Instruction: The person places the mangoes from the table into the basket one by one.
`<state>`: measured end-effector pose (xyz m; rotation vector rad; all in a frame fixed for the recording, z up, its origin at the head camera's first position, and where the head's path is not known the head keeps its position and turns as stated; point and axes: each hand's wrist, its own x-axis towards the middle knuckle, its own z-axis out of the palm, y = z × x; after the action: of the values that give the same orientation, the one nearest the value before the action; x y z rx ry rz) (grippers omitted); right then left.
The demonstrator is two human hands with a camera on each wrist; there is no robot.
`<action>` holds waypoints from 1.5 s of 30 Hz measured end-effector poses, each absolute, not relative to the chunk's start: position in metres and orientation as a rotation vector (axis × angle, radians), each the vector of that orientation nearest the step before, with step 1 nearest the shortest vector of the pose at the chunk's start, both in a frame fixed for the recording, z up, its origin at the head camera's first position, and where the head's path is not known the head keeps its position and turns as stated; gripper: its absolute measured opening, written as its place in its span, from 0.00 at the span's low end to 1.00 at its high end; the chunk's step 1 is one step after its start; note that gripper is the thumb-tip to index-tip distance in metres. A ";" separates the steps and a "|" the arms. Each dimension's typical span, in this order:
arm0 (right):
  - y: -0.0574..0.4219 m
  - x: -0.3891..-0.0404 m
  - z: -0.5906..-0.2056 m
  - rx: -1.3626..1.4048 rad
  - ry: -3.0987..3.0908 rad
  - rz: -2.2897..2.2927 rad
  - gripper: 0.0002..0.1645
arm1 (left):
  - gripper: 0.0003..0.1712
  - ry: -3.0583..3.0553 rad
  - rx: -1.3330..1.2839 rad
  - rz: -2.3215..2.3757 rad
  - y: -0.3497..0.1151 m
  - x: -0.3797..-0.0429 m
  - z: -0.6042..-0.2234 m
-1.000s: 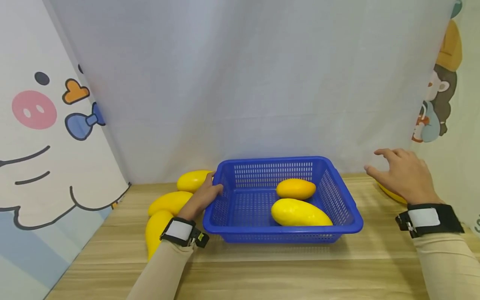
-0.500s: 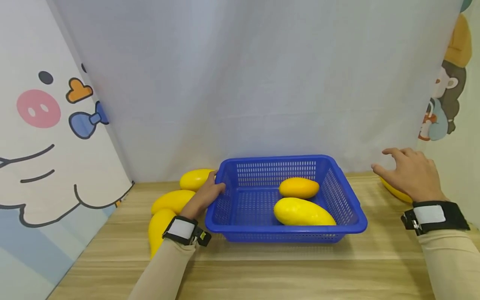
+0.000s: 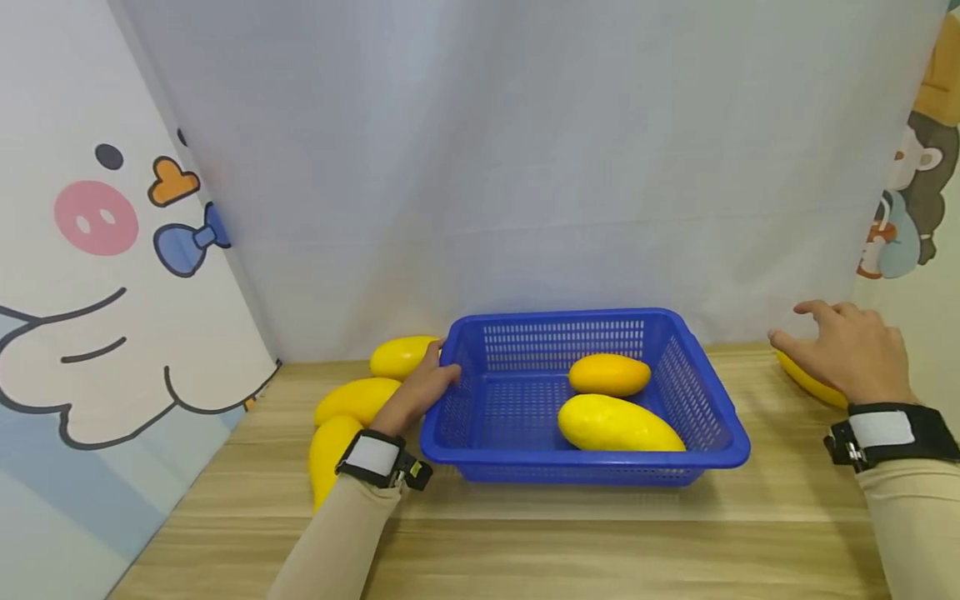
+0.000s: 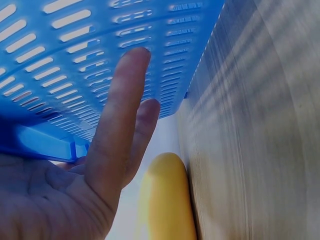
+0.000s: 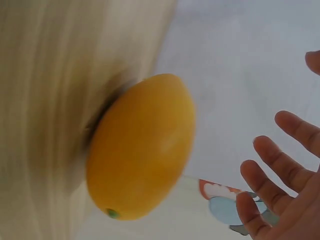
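A blue perforated plastic basket (image 3: 577,468) stands on the table with two fruits inside: a smaller orange-yellow mango (image 3: 609,375) and a larger yellow mango (image 3: 618,423). My left hand (image 3: 420,387) grips its left rim, thumb over the inner side; in the left wrist view fingers (image 4: 112,117) lie along the outer wall. Far to the right, my right hand (image 3: 855,350) hovers with spread fingers above another mango (image 3: 813,383), partly hidden below it. The right wrist view shows that orange-yellow mango (image 5: 142,147) on the table, apart from the fingers (image 5: 280,160).
Left of the basket lie more yellow mangoes, one at the back (image 3: 401,357), one in the middle (image 3: 356,400) and one in front (image 3: 330,454), partly behind my left wrist. A pale curtain (image 3: 525,167) hangs behind the wooden table (image 3: 570,542).
The whole scene shifts rightward in the head view. My right hand moves slightly further right, away from the basket. The left hand keeps its grip on the rim.
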<state>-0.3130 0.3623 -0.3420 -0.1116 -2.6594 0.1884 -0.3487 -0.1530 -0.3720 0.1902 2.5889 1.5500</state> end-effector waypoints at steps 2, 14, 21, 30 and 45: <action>0.365 -0.314 -0.346 -0.117 -2.669 0.187 0.43 | 0.42 2.579 0.182 1.552 -0.154 -0.348 -0.371; 0.368 -0.319 -0.353 -0.135 -2.685 0.207 0.46 | 0.42 2.541 0.157 1.576 -0.157 -0.345 -0.376; 0.378 -0.320 -0.358 -0.246 -2.734 0.207 0.47 | 0.43 2.538 0.165 1.577 -0.156 -0.348 -0.375; 0.385 -0.322 -0.361 -0.293 -2.737 0.196 0.46 | 0.42 2.577 0.180 1.548 -0.154 -0.348 -0.372; 0.398 -0.317 -0.373 -0.320 -2.942 0.294 0.53 | 0.42 2.591 0.183 1.528 -0.153 -0.348 -0.371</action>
<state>-0.3168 0.3977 -0.3730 -0.3197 -2.9417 0.2945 -0.3480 -0.1528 -0.3712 0.1831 2.5911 1.5278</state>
